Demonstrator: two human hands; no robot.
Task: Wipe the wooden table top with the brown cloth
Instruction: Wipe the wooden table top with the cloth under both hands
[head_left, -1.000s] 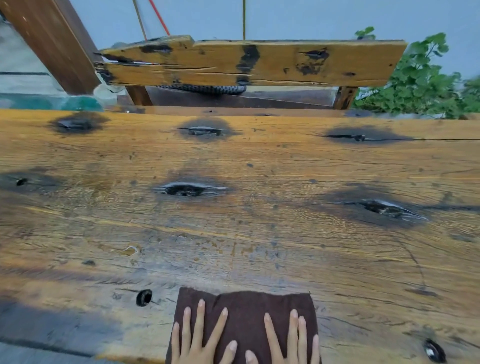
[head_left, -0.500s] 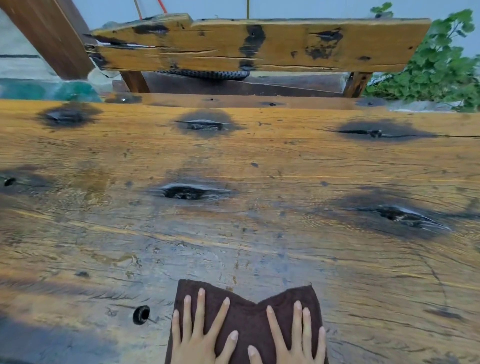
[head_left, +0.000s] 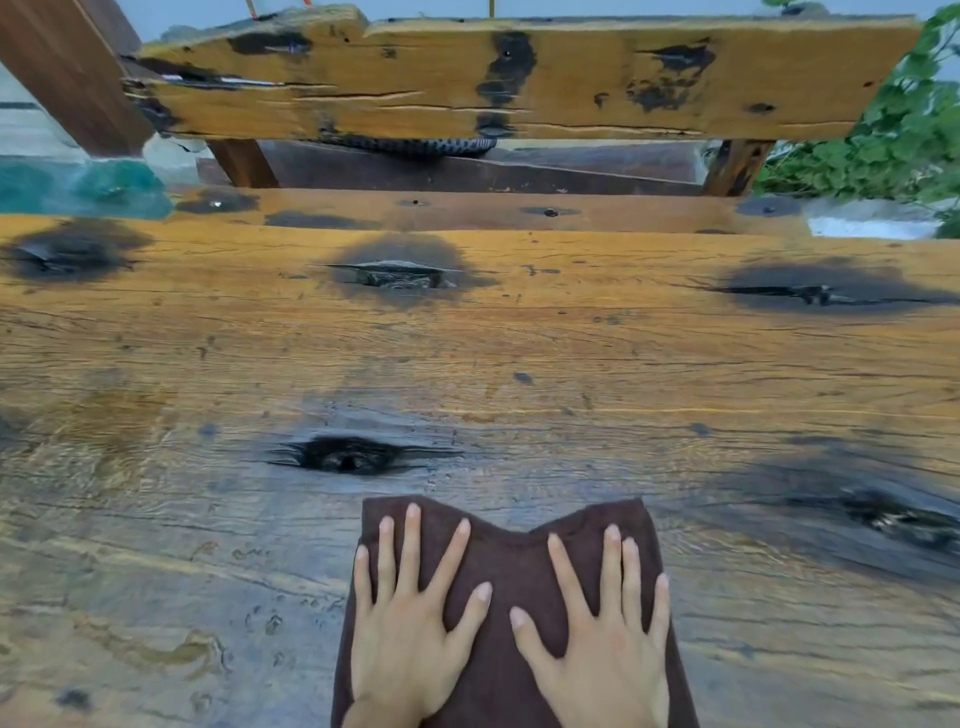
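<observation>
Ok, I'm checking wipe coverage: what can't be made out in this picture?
Head view:
Near end of the dark brown cloth: cut off by the bottom edge.
Wood beneath it: hidden by the cloth, left hand and right hand.
Side ends of the worn wooden table top: beyond the frame.

The left hand (head_left: 410, 639) and right hand (head_left: 608, 654) have pushed the brown cloth (head_left: 514, 566) farther from the wooden table top's (head_left: 571, 364) near edge, its leading hem now buckled.
</observation>
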